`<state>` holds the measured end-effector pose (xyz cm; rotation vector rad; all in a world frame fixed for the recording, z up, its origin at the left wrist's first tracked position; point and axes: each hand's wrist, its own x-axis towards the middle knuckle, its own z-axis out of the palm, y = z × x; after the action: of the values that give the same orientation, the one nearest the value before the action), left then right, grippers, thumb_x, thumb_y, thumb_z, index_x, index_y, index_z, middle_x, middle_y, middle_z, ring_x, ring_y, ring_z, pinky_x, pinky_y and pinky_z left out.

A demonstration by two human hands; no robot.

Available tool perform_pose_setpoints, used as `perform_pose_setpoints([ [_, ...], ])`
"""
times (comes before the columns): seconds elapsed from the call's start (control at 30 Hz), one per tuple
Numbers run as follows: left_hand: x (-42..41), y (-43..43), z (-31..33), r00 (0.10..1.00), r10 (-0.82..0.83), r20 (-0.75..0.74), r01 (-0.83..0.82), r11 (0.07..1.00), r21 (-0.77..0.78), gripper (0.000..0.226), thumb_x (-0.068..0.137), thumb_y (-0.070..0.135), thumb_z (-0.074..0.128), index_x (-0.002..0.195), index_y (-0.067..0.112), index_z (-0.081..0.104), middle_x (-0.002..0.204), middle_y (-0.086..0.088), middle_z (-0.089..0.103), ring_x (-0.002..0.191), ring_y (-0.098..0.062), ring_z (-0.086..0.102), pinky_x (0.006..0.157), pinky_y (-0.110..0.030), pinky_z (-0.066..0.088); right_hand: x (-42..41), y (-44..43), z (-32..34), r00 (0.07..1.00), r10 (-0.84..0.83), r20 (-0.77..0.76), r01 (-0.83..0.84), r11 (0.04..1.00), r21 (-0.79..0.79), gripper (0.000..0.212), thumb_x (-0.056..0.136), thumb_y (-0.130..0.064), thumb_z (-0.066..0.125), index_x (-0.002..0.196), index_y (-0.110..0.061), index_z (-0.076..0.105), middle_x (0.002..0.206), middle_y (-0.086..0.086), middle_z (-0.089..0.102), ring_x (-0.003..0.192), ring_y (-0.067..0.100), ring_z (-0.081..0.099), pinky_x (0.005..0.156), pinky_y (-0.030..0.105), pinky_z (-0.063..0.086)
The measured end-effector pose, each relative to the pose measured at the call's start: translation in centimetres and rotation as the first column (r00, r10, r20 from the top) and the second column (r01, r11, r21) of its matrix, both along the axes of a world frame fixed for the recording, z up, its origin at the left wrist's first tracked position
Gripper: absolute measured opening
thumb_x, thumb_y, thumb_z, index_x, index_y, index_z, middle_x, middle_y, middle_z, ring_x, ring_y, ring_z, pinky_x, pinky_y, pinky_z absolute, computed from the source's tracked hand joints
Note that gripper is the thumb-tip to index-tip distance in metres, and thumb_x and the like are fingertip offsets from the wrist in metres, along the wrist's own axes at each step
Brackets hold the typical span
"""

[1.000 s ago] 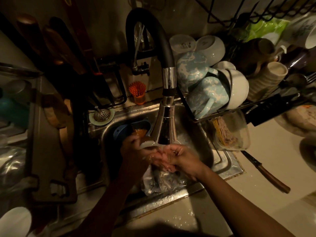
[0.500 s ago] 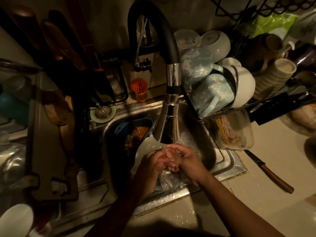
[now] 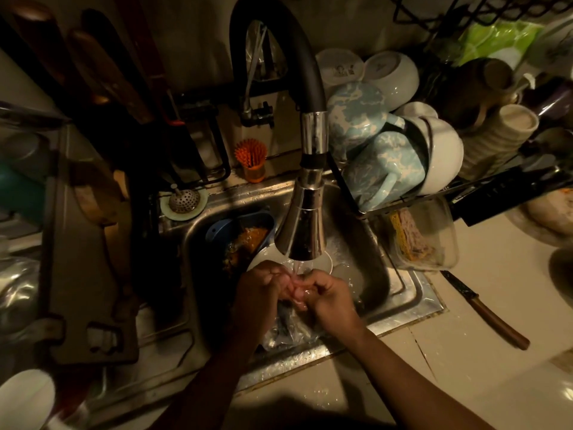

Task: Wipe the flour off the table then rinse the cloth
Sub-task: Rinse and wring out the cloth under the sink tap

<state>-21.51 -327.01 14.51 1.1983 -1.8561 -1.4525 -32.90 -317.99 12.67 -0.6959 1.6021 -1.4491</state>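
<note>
Head view: left hand and right hand meeting under running tap over sink, fingers curled round something pink and wet, likely the cloth, too dim to confirm. Soft, soaked, slippery; best bunched and squeezed in both fists. Worktop cropped at right, wiping unverifiable

Both hands are over the sink, under the faucet head. A thin water stream lands where they meet. Left hand and right hand touch, fingers curled inward; can't tell if anything's held between them. Crumpled clear plastic in the basin below them. Blue tub with orange scraps at sink's back left. Knife on the tabletop, right of the sink. Marbled blue mugs racked beside the faucet.
</note>
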Motion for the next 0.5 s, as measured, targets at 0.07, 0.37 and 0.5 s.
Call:
perform_pose_setpoints([
  [0.07,-0.2,-0.2,-0.4,0.999,0.034,0.002,-0.034,0.996,0.085,0.025,0.077,0.018,0.055,0.065,0.036,0.068,0.070,0.010,0.071,0.068,-0.011,0.069,0.068,-0.027,0.055,-0.1,0.0,-0.3,0.988,0.030,-0.148,-0.027,0.999,0.021,0.024,0.081,0.010,0.068,0.075,-0.013,0.069,0.066,-0.014,0.068,0.064,-0.003,0.061,0.065,0.018,0.051],
  [0.37,-0.9,-1.5,-1.2,0.997,0.041,0.059,-0.063,0.890,0.451,0.025,0.087,0.000,0.054,0.073,0.013,0.069,0.069,-0.009,0.071,0.062,-0.022,0.069,0.059,-0.030,0.054,-1.8,-0.4,-0.4,0.732,0.186,-0.656,-0.305,0.950,-0.070,0.035,0.095,-0.028,0.059,0.074,-0.001,0.065,0.073,0.007,0.062,0.070,0.015,0.058,0.069,0.018,0.044],
  [0.5,-0.5,-2.4,-1.1,0.996,0.085,0.038,-0.092,0.831,0.549,0.022,0.077,0.000,0.059,0.069,0.015,0.072,0.071,-0.013,0.071,0.066,-0.032,0.067,0.068,-0.041,0.055,-2.4,-1.0,0.7,0.745,0.335,-0.576,-0.356,0.931,0.081,0.035,0.099,-0.036,0.055,0.087,-0.006,0.067,0.078,0.006,0.065,0.072,0.007,0.060,0.067,0.016,0.044],
])
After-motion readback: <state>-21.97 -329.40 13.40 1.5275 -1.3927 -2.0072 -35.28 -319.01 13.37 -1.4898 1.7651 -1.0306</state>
